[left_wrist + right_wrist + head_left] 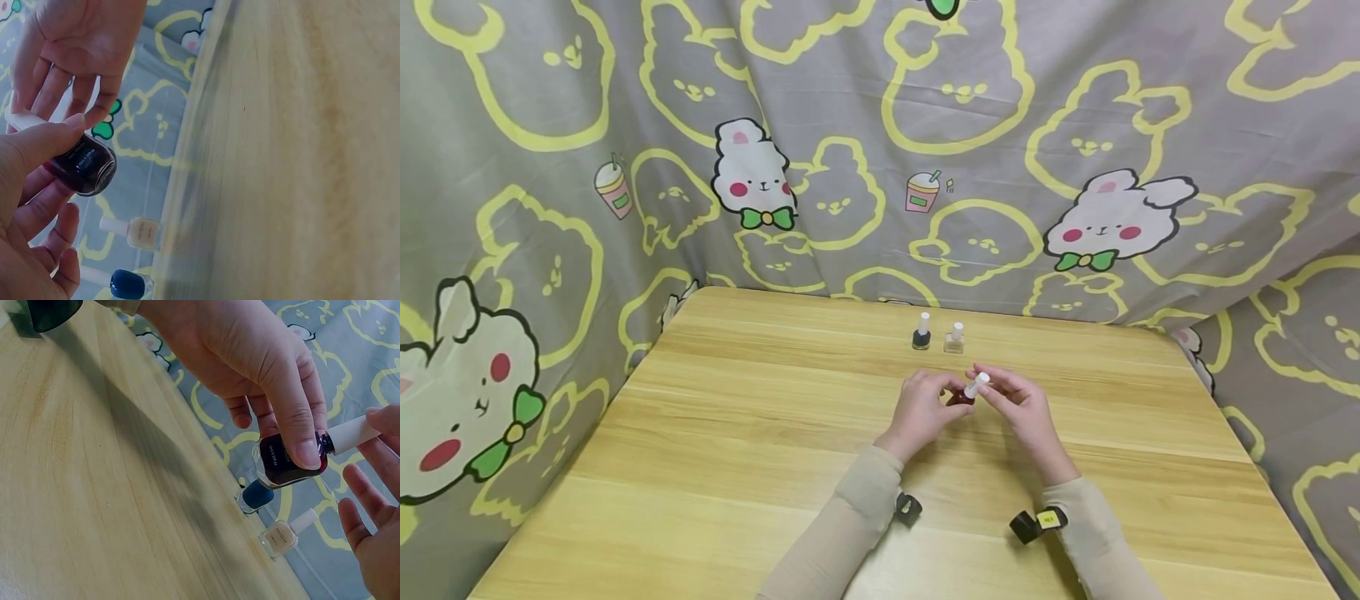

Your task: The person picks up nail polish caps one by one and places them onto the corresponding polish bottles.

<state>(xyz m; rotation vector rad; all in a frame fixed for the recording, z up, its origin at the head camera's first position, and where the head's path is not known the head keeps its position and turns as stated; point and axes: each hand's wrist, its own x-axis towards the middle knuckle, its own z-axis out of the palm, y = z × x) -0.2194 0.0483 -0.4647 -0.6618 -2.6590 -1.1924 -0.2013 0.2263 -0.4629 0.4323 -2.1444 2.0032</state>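
Over the table, a bottle of dark red nail polish (287, 464) is gripped between thumb and fingers of my left hand (921, 412). It leans, its white cap (353, 434) toward my right hand (1028, 417). That hand pinches the cap with thumb and forefinger, while its other fingers spread loosely in the right wrist view. A strip of dark neck shows between glass and cap. Beyond my hands stand two more capped bottles upright: dark blue nail polish (921, 337) on the left and pale beige nail polish (954, 340) on the right.
The wooden table (737, 433) runs back to a grey curtain (850, 108) printed with cartoon rabbits, which also hangs at both sides. Black wrist cameras sit on the left sleeve (842, 521) and right sleeve (1101, 533), low over the tabletop.
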